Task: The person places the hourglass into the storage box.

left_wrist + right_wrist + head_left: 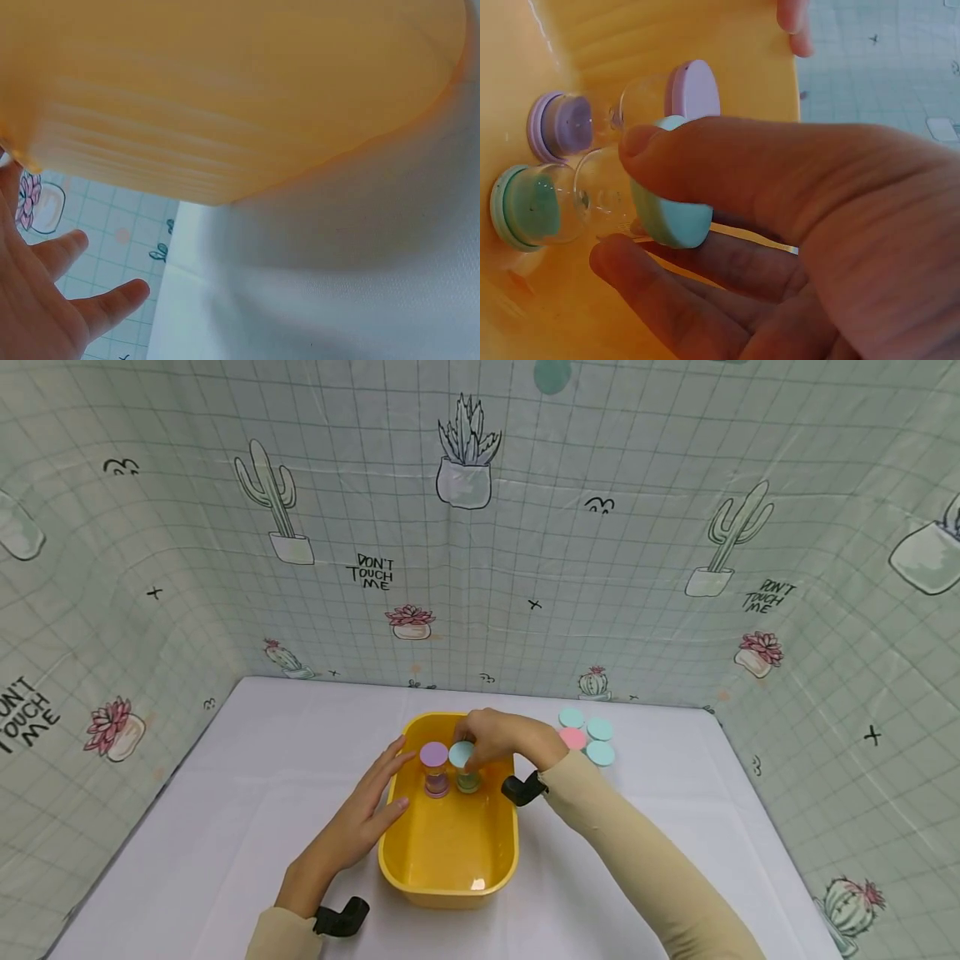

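Green hourglass stands upright on the floor of the yellow tub, just beside the purple hourglass. The right hand pinches its top cap, thumb on one side and fingers on the other. The left hand lies at the tub's left rim with fingers spread apart, gripping nothing; use it to steady the wall.

Keep the pinch on the solid cap; the clear bulb is likely slicker and more fragile. Apply light, even pressure and keep the axis vertical. Guard the small gap to the purple hourglass: a sideways swing could topple it. Move straight up or down only. Before releasing, confirm that the base sits flat, then part the fingers evenly.
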The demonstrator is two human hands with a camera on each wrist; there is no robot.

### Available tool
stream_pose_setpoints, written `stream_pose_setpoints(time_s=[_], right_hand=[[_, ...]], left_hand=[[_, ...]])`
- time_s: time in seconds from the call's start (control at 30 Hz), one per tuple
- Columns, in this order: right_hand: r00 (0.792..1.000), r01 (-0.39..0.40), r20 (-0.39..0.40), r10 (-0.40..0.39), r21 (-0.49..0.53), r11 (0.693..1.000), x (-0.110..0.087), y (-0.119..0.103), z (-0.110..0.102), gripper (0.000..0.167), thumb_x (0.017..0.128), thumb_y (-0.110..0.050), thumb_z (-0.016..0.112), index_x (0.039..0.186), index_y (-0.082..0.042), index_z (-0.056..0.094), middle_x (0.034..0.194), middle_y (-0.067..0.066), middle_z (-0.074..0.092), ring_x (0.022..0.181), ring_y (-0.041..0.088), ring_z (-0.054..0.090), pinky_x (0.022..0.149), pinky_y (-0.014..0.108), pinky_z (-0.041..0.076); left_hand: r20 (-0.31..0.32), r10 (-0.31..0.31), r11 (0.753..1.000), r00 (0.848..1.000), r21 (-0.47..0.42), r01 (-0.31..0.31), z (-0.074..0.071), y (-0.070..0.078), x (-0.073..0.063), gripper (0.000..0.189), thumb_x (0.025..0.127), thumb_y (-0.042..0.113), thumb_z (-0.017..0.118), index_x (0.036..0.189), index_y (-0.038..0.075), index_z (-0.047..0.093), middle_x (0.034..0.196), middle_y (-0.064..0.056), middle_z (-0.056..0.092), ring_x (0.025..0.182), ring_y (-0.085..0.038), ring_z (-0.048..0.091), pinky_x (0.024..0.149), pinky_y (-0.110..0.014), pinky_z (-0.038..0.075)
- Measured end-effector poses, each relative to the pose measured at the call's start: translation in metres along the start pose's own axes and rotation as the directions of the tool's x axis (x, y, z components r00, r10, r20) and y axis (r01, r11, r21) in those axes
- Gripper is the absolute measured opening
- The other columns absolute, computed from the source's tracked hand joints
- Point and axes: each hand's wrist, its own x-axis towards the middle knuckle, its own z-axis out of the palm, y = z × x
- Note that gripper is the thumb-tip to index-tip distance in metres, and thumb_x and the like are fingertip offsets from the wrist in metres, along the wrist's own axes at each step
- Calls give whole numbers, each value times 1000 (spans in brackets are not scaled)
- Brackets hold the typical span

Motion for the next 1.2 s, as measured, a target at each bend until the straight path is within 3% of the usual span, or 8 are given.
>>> stream_pose_setpoints(time_s=[0.4, 0.63, 0.77, 0.9, 1.0, 1.1, 1.2], right_hand=[[998, -67, 12, 67, -14, 998, 1, -4, 2, 26, 87, -9, 80, 113, -8, 74, 102, 2, 71, 87, 16, 61, 81, 26, 57], [993, -116, 4, 116, -23, 993, -2, -7, 4, 34, 90, -12, 79, 123, -9, 71, 111, 5, 70, 93, 19, 61, 86, 29, 58], [993, -106, -47, 105, -5, 994, -11, -9, 2, 41, 92, -15, 77, 131, -7, 67, 122, 10, 70, 104, 22, 64, 96, 35, 58], [987, -28, -154, 37, 65, 998, -30, -6, 0, 42, 95, -14, 72, 135, -4, 64, 129, 15, 69, 115, 27, 67, 98, 39, 58], [963, 70, -266, -40, 103, 992, -46, -1, 1, 39, 97, -12, 70, 134, -1, 63, 129, 17, 69, 117, 32, 68, 98, 40, 59], [915, 135, -396, -77, 119, 984, -63, 7, 5, 36, 97, -13, 70, 131, 0, 65, 128, 17, 69, 116, 33, 69, 98, 43, 59], [860, 148, -507, -52, 151, 977, -80, 16, 12, 34, 98, -17, 71, 128, -2, 67, 127, 16, 70, 117, 33, 68, 97, 45, 59]], left_hand=[[-7, 9, 1000, 1000, 0, -9, 0, 1, 1, 59, 104, 28, 55, 159, 19, 37, 174, -5, 16, 158, -39, 18, 121, -71, 21], [-7, 19, 1000, 1000, -9, -19, 1, 0, 0, 58, 104, 26, 55, 159, 18, 37, 174, -7, 16, 158, -40, 18, 121, -71, 20], [-7, 22, 1000, 1000, -11, -22, 2, 1, -1, 58, 104, 26, 54, 159, 17, 37, 174, -7, 16, 158, -40, 18, 121, -71, 20], [-10, 28, 1000, 1000, -9, -28, 2, 0, -1, 57, 104, 26, 54, 158, 16, 38, 174, -7, 16, 158, -40, 19, 121, -71, 21], [-15, 31, 1000, 999, -5, -31, 3, -1, -1, 57, 104, 25, 54, 158, 16, 38, 174, -7, 16, 158, -40, 20, 120, -71, 22], [-20, 32, 999, 999, 1, -32, 4, -2, -2, 58, 104, 26, 53, 158, 16, 37, 174, -7, 16, 157, -41, 21, 120, -71, 23], [-26, 37, 999, 999, 1, -37, 6, -3, -2, 58, 104, 26, 53, 158, 16, 38, 174, -7, 16, 157, -41, 21, 119, -71, 24]])
